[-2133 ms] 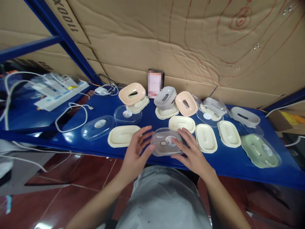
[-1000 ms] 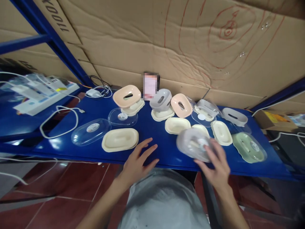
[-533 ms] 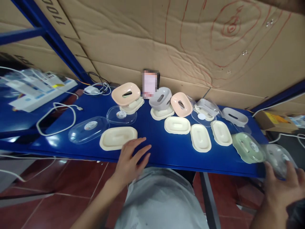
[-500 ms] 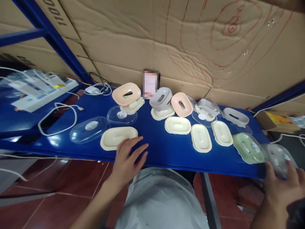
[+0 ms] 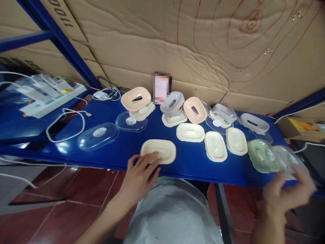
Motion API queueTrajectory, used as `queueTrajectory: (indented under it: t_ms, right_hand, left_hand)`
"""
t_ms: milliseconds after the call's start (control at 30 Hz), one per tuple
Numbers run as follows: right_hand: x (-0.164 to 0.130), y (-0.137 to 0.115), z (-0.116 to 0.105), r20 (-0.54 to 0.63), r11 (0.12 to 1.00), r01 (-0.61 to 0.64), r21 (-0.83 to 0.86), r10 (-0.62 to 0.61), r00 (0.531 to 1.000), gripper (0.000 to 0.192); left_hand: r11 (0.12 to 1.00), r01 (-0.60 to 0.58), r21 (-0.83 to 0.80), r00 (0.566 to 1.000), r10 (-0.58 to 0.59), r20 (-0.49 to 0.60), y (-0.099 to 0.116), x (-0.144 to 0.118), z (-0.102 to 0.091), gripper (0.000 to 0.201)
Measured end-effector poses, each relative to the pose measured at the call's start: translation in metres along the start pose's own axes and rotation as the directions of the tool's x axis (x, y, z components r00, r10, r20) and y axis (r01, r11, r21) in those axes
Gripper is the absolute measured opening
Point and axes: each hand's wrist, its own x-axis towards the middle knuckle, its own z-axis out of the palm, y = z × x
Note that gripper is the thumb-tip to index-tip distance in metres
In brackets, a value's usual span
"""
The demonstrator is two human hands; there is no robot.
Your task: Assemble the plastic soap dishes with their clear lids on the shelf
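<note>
My left hand [image 5: 141, 175] has its fingers spread over a cream oval soap dish tray [image 5: 166, 149] near the table's front edge; the fingertips touch or hover just over its near side. At the far right, my right hand [image 5: 289, 189] is smeared by motion, thumb and fingers apart, beside a clear plastic lid [image 5: 284, 154] with a round label. That lid lies against a green dish [image 5: 260, 156]. Several cream trays [image 5: 190, 132] lie right of the left hand, among them an upright-turned tray [image 5: 215, 146] and a slanted tray [image 5: 236, 141].
Behind stand a peach dish [image 5: 137, 93], a grey dish [image 5: 169, 107] and a second peach dish [image 5: 198, 114]. Clear lids [image 5: 88, 140] lie at left near a white cable [image 5: 49, 128] and power strip [image 5: 35, 110]. A pixelated upright screen [image 5: 161, 88] leans on the cardboard wall [image 5: 132, 40].
The cream tray by my left hand has moved right, and its fingers now lie over it. My right hand has come left and off the clear lid, which sits closer to the green dish.
</note>
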Motion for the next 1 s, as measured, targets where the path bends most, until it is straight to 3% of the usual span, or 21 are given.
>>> queueTrajectory:
  t_ms: [33, 100, 200, 300, 400, 600, 667, 733, 800, 867, 933, 1000]
  right_hand:
    - [-0.003, -0.032, 0.003, 0.125, 0.989, 0.092, 0.120, -0.107, 0.986, 0.046]
    - [-0.008, -0.084, 0.015, 0.372, 0.917, 0.238, 0.319, -0.352, 0.859, 0.040]
    - [-0.014, -0.129, 0.035, 0.513, 0.893, 0.283, 0.350, -0.436, 0.740, 0.046]
    - [-0.018, -0.140, 0.041, 0.543, 0.894, 0.293, 0.339, -0.440, 0.715, 0.037]
    - [-0.023, -0.137, 0.028, 0.588, 0.892, 0.252, 0.375, -0.440, 0.679, 0.028]
    - [-0.036, -0.137, -0.005, 0.651, 0.836, 0.162, 0.524, -0.516, 0.556, 0.036]
    - [-0.034, -0.139, -0.005, 0.656, 0.794, 0.128, 0.595, -0.571, 0.493, 0.040]
    - [-0.025, -0.141, 0.002, 0.636, 0.734, 0.085, 0.674, -0.635, 0.438, 0.040]
    - [-0.009, -0.144, 0.018, 0.603, 0.694, 0.073, 0.716, -0.669, 0.434, 0.038]
    - [0.013, -0.149, 0.042, 0.567, 0.691, 0.121, 0.712, -0.668, 0.481, 0.036]
    - [0.036, -0.158, 0.072, 0.525, 0.700, 0.211, 0.682, -0.669, 0.526, 0.038]
    - [0.054, -0.169, 0.102, 0.512, 0.717, 0.332, 0.613, -0.680, 0.524, 0.039]
  left_hand:
    - [0.998, -0.044, -0.043, 0.999, 0.045, 0.027, 0.007, 0.005, 0.004, 0.029]
    - [0.986, -0.112, -0.120, 0.992, 0.118, 0.042, 0.017, 0.013, 0.012, 0.031]
    - [0.970, -0.144, -0.195, 0.989, 0.147, -0.002, 0.021, 0.018, 0.023, 0.027]
    - [0.966, -0.101, -0.240, 0.994, 0.091, -0.052, 0.017, 0.016, 0.027, 0.018]
    - [0.965, -0.061, -0.255, 0.996, 0.042, -0.077, 0.011, 0.014, 0.025, 0.011]
    - [0.989, 0.123, -0.081, 0.973, -0.136, -0.185, -0.006, 0.016, 0.023, 0.014]
    - [0.987, 0.154, -0.046, 0.960, -0.160, -0.228, -0.007, 0.016, 0.022, 0.021]
    - [0.992, 0.107, -0.062, 0.967, -0.119, -0.227, -0.002, 0.015, 0.021, 0.029]
    - [0.994, -0.010, -0.111, 0.986, -0.009, -0.166, 0.008, 0.015, 0.020, 0.036]
    - [0.975, -0.168, -0.144, 0.985, 0.160, -0.065, 0.022, 0.020, 0.023, 0.042]
    - [0.937, -0.314, -0.153, 0.945, 0.324, 0.044, 0.035, 0.032, 0.028, 0.045]
    - [0.900, -0.401, -0.171, 0.898, 0.423, 0.121, 0.046, 0.047, 0.034, 0.043]
